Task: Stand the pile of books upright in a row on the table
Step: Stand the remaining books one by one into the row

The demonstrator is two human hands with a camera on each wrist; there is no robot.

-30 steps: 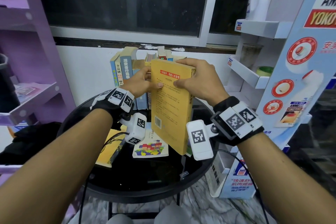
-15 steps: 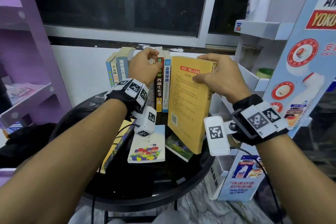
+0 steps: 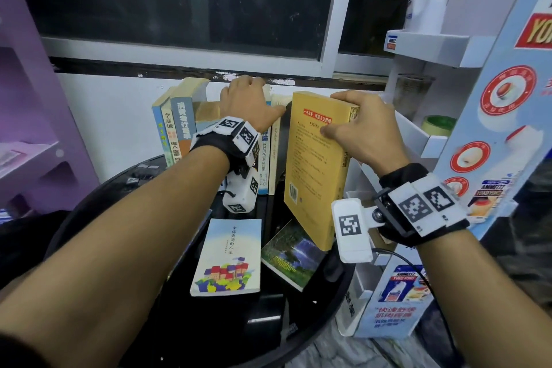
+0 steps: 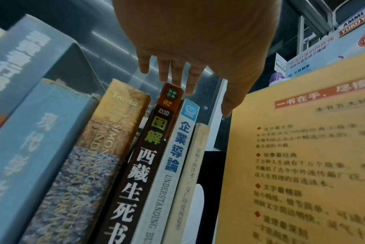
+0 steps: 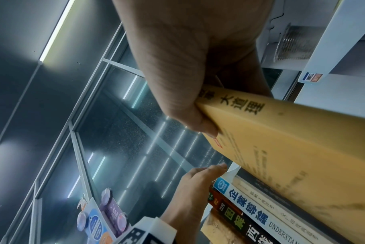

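A row of upright books [image 3: 179, 125] stands at the back of the round black table [image 3: 209, 331]. My left hand [image 3: 251, 98] rests with straight fingers on the tops of the row's right-hand books; in the left wrist view its fingertips [image 4: 177, 77] touch the brown spine [image 4: 148, 148]. My right hand [image 3: 352, 125] grips the top of a thick yellow book [image 3: 313, 164], held upright just right of the row with a narrow gap between. The thumb presses its cover [image 5: 292, 148]. A pale blue book [image 3: 228, 257] and a green book [image 3: 294, 254] lie flat in front.
A white and blue display stand [image 3: 507, 128] with shelves crowds the table's right side, with a printed box [image 3: 397, 302] at its foot. A purple shelf unit [image 3: 35, 128] stands at the left. Wall and dark window lie right behind the row.
My left hand let go of the yellow book and moved onto the tops of the row. My right hand carried the yellow book back and to the right, up beside the row's end.
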